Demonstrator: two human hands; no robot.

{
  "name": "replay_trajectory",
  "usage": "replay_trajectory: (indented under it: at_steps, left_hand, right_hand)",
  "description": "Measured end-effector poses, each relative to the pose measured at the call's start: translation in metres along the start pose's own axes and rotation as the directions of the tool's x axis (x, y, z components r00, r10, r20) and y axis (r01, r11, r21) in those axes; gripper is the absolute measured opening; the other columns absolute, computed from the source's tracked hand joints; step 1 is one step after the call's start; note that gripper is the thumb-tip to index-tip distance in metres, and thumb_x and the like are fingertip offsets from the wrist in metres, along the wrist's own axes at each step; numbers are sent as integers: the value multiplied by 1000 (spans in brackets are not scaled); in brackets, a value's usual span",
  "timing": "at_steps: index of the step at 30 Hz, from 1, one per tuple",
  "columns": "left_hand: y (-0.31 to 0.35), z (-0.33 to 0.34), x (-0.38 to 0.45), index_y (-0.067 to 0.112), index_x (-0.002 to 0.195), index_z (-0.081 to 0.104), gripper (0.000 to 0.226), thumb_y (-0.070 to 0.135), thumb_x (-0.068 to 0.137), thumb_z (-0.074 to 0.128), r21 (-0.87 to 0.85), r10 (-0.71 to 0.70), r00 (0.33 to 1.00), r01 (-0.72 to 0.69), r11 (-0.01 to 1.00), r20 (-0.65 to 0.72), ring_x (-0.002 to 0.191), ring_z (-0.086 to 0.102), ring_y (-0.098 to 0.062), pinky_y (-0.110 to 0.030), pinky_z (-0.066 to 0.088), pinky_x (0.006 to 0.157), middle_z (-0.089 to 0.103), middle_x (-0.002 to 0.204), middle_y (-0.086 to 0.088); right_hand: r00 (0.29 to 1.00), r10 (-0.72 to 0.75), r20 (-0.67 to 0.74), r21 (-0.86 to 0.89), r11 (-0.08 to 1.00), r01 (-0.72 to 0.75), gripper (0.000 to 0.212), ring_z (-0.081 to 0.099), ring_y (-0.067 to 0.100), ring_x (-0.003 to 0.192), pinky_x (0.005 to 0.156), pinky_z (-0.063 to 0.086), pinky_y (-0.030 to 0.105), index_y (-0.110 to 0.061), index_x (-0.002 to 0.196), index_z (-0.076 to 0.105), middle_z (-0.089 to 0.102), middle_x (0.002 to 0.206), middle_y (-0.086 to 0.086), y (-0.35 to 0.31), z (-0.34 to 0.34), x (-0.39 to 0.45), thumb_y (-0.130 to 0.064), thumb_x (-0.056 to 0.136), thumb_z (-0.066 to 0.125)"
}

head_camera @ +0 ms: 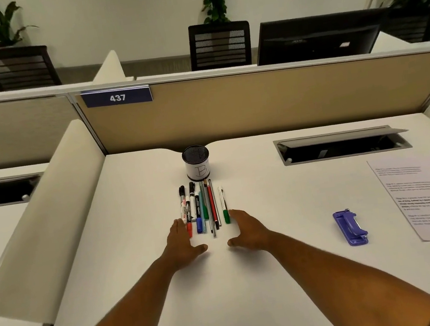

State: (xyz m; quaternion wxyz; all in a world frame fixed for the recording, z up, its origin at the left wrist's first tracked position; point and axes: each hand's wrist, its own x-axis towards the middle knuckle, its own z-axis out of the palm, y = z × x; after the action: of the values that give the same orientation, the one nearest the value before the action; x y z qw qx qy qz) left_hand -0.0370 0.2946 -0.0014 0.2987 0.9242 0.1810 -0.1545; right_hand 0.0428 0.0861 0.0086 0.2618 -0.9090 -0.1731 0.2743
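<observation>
A row of several markers, pens and pencils (201, 209) lies side by side on the white desk (225, 285). A green-capped marker (224, 204) lies slightly apart on the right of the row. Behind them stands a black mesh pen cup (196, 162) with a white label marked "B". My left hand (182, 242) lies flat at the row's left side, fingertips by the red-capped marker (187, 219). My right hand (246, 229) lies flat at the right side, fingertips beside the green marker's cap. Both hands have straight fingers and thumbs pointing inward, holding nothing.
A purple hole punch (350, 228) lies on the desk to the right, with printed paper sheets (428, 196) beyond it. An open cable hatch (344, 144) sits at back right. A tan partition (255, 102) closes the back; a white divider (48, 222) borders the left.
</observation>
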Motion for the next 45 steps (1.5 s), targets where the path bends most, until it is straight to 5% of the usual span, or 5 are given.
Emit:
replay_trajectory:
  at_steps: [17, 28, 45]
  left_hand:
    - [58, 24, -33, 3, 155, 6, 106, 48, 85, 70, 133, 149, 985, -137, 982, -84, 152, 8, -29, -39, 16, 124, 11, 164, -13]
    - [199, 108, -45, 3, 156, -4, 101, 50, 92, 59, 128, 155, 987, -147, 981, -52, 153, -10, -29, -40, 5, 125, -6, 166, -12]
    - [415, 225, -29, 9, 157, 12, 85, 40, 95, 60, 6, 333, 943, -333, 943, -14, 154, 5, -23, -38, 11, 125, 10, 166, -6]
  right_hand:
    - [999, -39, 13, -104, 994, 40, 91, 15, 22, 156, 125, 17, 35, -14, 161, 15, 15, 169, 7, 52, -39, -60, -39, 93, 69]
    - [981, -107, -161, -59, 993, 99, 80, 22, 23, 153, 123, 25, 37, -16, 159, 25, 25, 166, 5, 171, -115, -115, -37, 95, 67]
    - [937, 17, -349, -44, 998, -34, 66, 37, 28, 141, 114, 37, 40, -17, 147, 45, 43, 151, 7, 385, -237, -174, -37, 90, 70]
